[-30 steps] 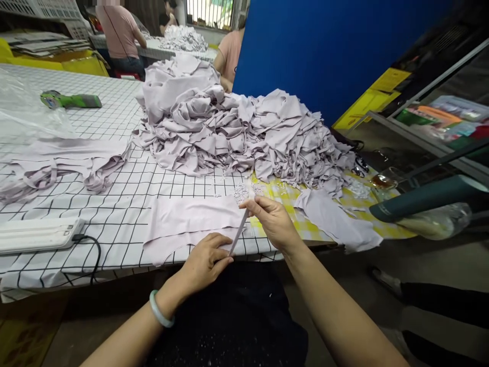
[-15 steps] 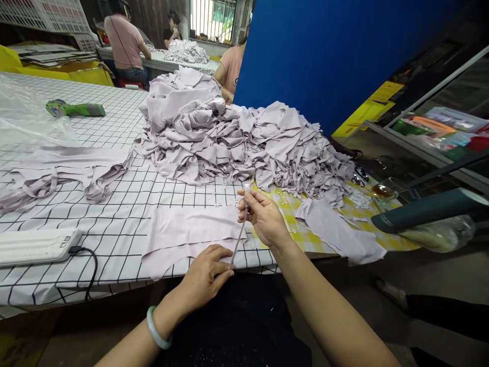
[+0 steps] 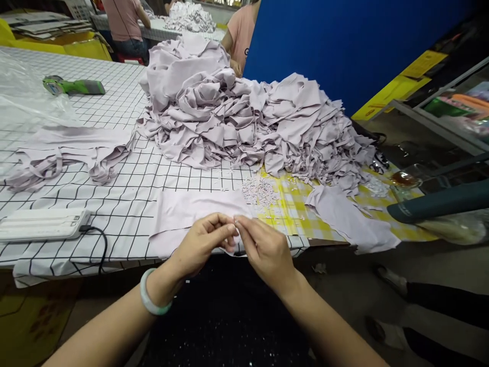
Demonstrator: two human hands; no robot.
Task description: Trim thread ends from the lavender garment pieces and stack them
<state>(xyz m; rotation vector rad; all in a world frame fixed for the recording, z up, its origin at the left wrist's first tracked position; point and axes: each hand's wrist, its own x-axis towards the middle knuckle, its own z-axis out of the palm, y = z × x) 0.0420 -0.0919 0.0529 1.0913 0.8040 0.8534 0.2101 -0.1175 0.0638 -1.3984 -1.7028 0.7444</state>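
As two hands [image 3: 202,242] [image 3: 269,250] meet by one flat cloth [image 3: 194,205], their fingers [image 3: 220,234] pinch closed

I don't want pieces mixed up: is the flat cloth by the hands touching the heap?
Apart. The head view shows gridded tablecloth between the flat cloth and the heap.

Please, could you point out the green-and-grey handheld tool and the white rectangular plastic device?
Green-and-grey handheld tool [image 3: 87,87]: head view, on its handle.
White rectangular plastic device [image 3: 42,222]: head view, on its top face.

White device [image 3: 40,225] cut off, contents between fingers [image 3: 245,224] unclear
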